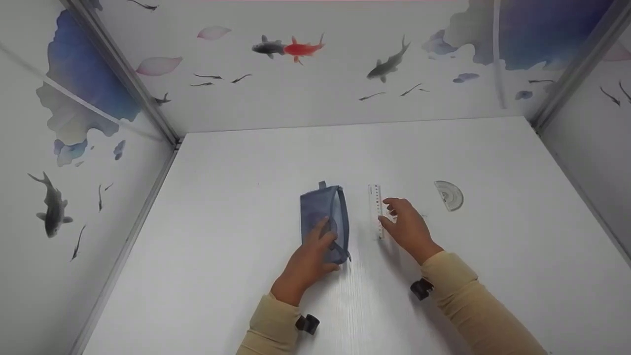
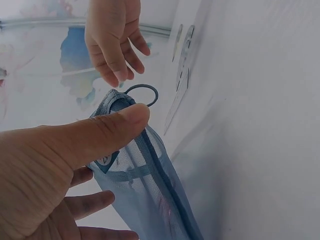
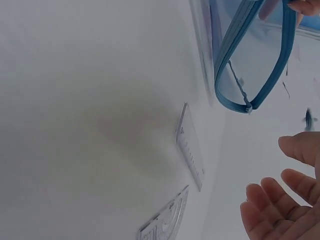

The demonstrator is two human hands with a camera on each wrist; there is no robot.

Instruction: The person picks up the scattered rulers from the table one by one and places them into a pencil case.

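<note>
A blue mesh zip pouch (image 1: pixel 315 207) lies on the table with its zipped side gaping. My left hand (image 1: pixel 308 259) grips it by the edge, thumb (image 2: pixel 117 127) on one face and fingers toward the other. A wrist loop (image 2: pixel 145 90) sticks out from its end. My right hand (image 1: pixel 410 229) hovers just right of a clear ruler (image 1: pixel 375 197), fingers loosely bent and holding nothing. In the right wrist view a clear flat piece with printed marks (image 3: pixel 189 147) lies below that hand; from the head it is mostly hidden.
A clear protractor (image 1: pixel 449 195) lies to the right of my right hand. The white table (image 1: pixel 222 197) is bounded by upright panels painted with fish; the back panel (image 1: pixel 340 98) stands along the far edge.
</note>
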